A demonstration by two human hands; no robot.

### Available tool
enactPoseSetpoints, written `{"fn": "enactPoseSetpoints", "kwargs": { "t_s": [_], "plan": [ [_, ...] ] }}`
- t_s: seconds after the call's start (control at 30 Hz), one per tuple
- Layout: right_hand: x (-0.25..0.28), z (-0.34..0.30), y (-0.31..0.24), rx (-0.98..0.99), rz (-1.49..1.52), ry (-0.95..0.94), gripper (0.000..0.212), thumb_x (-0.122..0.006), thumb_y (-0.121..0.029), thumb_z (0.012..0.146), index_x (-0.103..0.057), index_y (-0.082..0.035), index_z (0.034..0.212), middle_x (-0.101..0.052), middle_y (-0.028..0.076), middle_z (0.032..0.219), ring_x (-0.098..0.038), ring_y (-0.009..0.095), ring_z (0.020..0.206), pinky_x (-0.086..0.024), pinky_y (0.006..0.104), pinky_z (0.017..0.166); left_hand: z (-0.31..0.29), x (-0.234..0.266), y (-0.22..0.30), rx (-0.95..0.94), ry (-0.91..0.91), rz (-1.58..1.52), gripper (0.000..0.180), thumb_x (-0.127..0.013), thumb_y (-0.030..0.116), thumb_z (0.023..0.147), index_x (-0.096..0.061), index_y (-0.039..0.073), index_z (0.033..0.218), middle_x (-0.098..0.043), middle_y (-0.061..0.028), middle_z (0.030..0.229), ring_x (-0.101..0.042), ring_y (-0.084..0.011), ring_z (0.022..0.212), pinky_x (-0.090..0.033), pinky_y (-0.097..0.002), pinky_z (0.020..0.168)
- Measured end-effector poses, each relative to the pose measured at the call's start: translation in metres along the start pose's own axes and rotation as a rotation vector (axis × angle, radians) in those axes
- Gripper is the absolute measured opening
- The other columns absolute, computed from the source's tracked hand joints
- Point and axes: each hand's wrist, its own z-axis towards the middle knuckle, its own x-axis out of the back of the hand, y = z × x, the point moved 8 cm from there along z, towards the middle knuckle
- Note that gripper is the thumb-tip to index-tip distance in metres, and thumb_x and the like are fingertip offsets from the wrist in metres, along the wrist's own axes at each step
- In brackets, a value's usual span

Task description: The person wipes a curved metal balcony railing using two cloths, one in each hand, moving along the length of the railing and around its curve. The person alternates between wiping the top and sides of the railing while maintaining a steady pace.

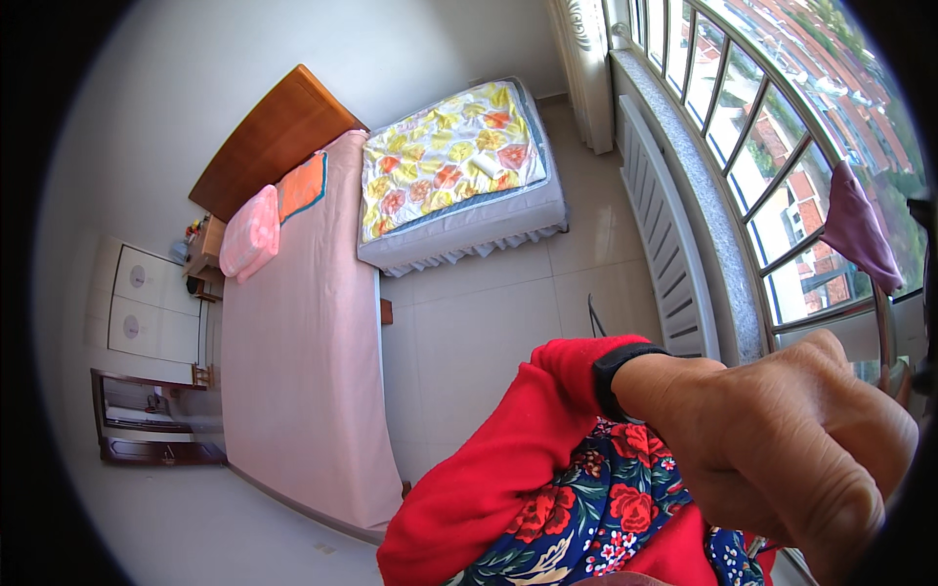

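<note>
At the far left a white cabinet (147,308) stands against the wall, with a dark wooden frame (147,420) below it and a small nightstand (207,249) above it, next to the headboard (269,137). The bed (298,391) runs from there toward the lower middle, covered in a plain pink sheet. A pink pillow (251,234) lies at its head, just beside an orange cushion (303,186). A second mattress (464,166) sits against the bed's far side, spread with a yellow flowered quilt (445,156). Pale floor tiles (489,322) fill the middle.

Lower down, a red sleeve (508,469) comes in from the bottom edge, over a dark flowered garment (606,508). A black wristband (616,376) circles the wrist. Only one hand (791,439) shows, very close to the camera at the lower right; which hand it is cannot be told. Its fingers are curled together into a loose fist, knuckles toward the lens. It reaches to a thin metal rod (887,332) by the window (782,156), but whether the grip closes on the rod is hidden behind the fist.

Right of the floor a white radiator (669,254) lines the wall under a stone sill (703,205). A purple cloth (860,230) hangs at the window bars, above the hand and apart from it.
</note>
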Motion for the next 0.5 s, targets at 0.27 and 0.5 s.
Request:
{"fn": "enactPoseSetpoints", "kwargs": {
  "t_s": [0.27,0.5],
  "plan": [
    [0.012,0.007,-0.025,0.061,0.089,0.032,0.053,-0.06,-0.047,0.089,-0.056,-0.007,0.122,-0.059,0.02,0.113,-0.058,0.041,0.102,-0.047,0.0469,0.087,-0.002,0.001,0.002,0.009,0.003,0.016,0.024,-0.065,0.003,0.084,-0.07,0.007,0.107,-0.056,-0.0056,0.07,-0.052,-0.0184,0.051,-0.039,-0.0301,0.046],
    [0.023,0.015,-0.047,0.126,0.17,0.059,0.047,-0.064,-0.043,0.088,-0.06,-0.004,0.115,-0.063,0.022,0.105,-0.06,0.042,0.095,-0.048,0.0473,0.082,-0.002,0.0,0.002,0.01,0.003,0.028,0.025,-0.064,0.003,0.084,-0.069,0.007,0.108,-0.056,-0.0057,0.071,-0.052,-0.0188,0.051,-0.04,-0.0302,0.046]
  ]
}}
